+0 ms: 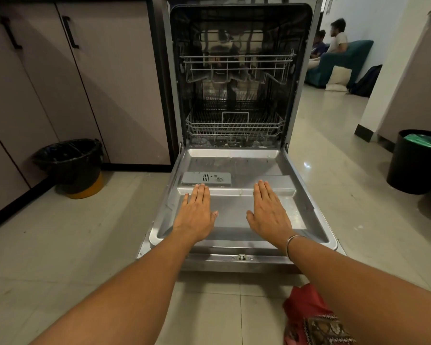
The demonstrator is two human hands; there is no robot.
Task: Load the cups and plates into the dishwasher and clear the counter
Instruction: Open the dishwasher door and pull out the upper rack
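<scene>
The dishwasher (237, 78) is standing open at twelve o'clock, its door (241, 170) lying flat, both racks sitting inside. The left hand (197, 212) and right hand (269, 212) are hovering flat over the door, fingers straight, holding nothing. A black bin (70, 165) is sitting at nine o'clock.

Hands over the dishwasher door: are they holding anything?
Nothing is held. The left hand and right hand are both open and flat, palms down, over the lowered dishwasher door.
</scene>
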